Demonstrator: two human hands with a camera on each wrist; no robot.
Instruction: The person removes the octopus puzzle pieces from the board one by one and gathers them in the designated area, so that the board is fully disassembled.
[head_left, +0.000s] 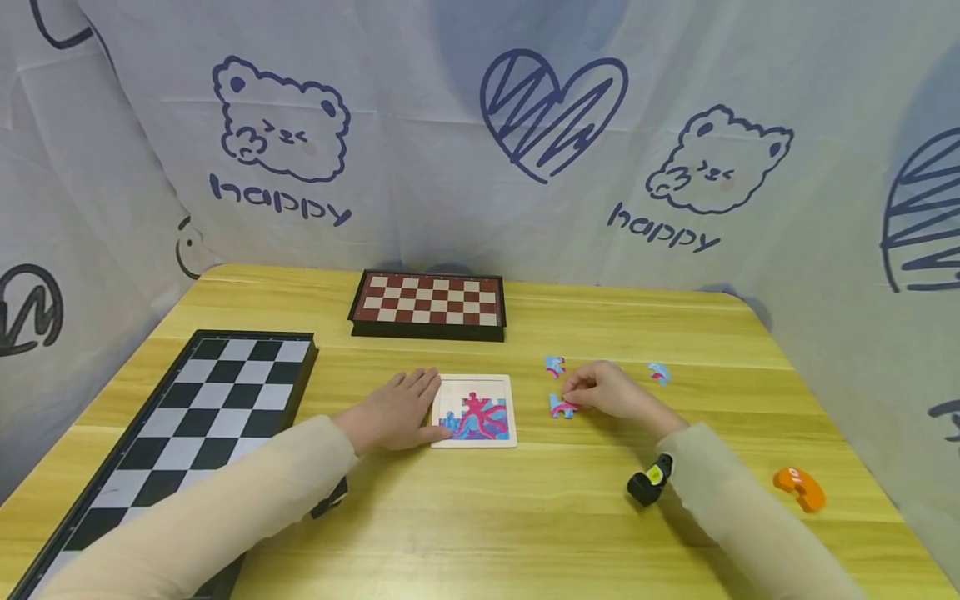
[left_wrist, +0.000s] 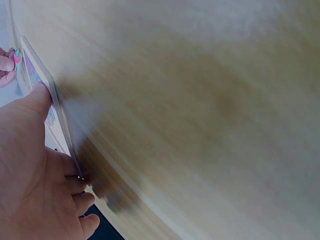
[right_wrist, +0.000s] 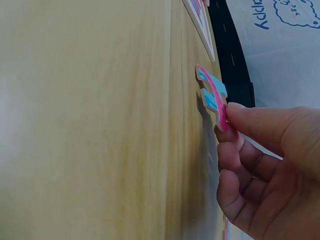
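Note:
My right hand (head_left: 609,390) pinches a blue and pink jigsaw piece (right_wrist: 214,95) between thumb and forefinger, close over the table to the right of the puzzle tray. The square puzzle tray (head_left: 474,380) has a pale frame and is partly filled with pieces showing a pink octopus on blue and purple. My left hand (head_left: 397,412) lies along the tray's left edge with fingers extended, its thumb (left_wrist: 41,95) resting over the near left corner. Two loose pieces lie on the table: one piece (head_left: 555,366) just beyond the held one, another piece (head_left: 659,372) farther right.
A red and white checkered board (head_left: 427,302) stands at the back. On the left is a larger black and white checkered board (head_left: 217,400), partly under my left sleeve. An orange curved block (head_left: 800,488) lies at the right. A printed white cloth (head_left: 420,167) hangs behind the table.

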